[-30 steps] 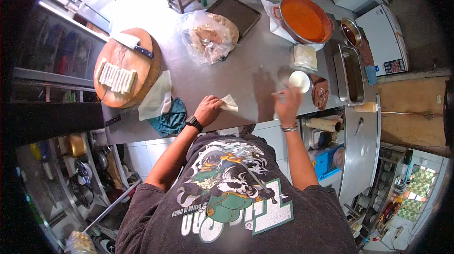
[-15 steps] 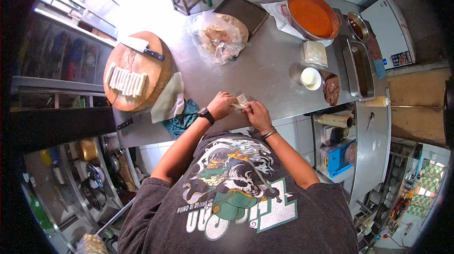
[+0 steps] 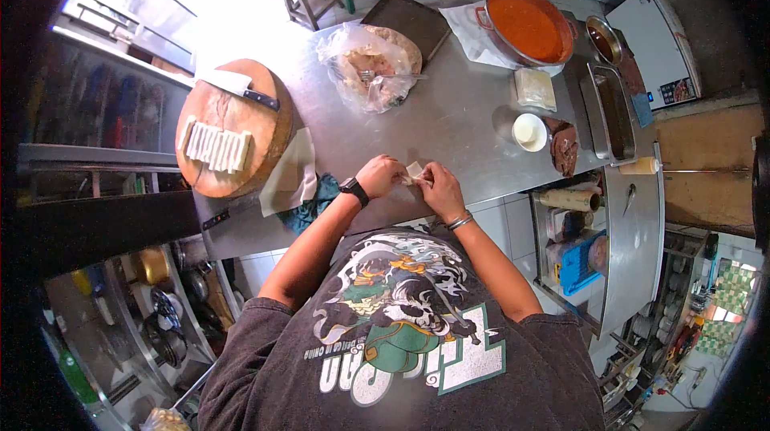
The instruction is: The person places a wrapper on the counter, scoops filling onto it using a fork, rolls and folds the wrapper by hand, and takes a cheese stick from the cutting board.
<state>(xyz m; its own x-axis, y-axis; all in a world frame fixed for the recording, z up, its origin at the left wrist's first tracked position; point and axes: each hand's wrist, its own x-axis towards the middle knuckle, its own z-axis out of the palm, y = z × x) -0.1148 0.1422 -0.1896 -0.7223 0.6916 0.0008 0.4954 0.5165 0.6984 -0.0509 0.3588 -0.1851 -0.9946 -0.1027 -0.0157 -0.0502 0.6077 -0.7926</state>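
Over the near edge of the steel table, a small pale dough wrapper (image 3: 414, 171) is pinched and partly folded between both hands. My left hand (image 3: 379, 177), with a watch on the wrist, closes its fingers on the left side of it. The fingertips of my right hand (image 3: 440, 193) are closed on the right side. My fingers cover much of the piece. To the left, a round wooden board (image 3: 228, 114) bears a knife (image 3: 241, 88) and a row of white strips (image 3: 215, 145). Beyond my hands lies a plastic bag (image 3: 373, 66) around pinkish filling with a utensil in it.
A teal cloth (image 3: 314, 202) and a pale sheet (image 3: 293, 174) lie left of my left hand. A white bowl (image 3: 529, 133), a brown cloth (image 3: 564, 149) and a pale block (image 3: 535, 89) stand right. Farther back are a pot of orange sauce (image 3: 529, 24) and a dark tray (image 3: 413, 26).
My fingers have shifted slightly around the dough wrapper, and its visible shape has changed a little. The whole view has tilted slightly; the things on the table have stayed put.
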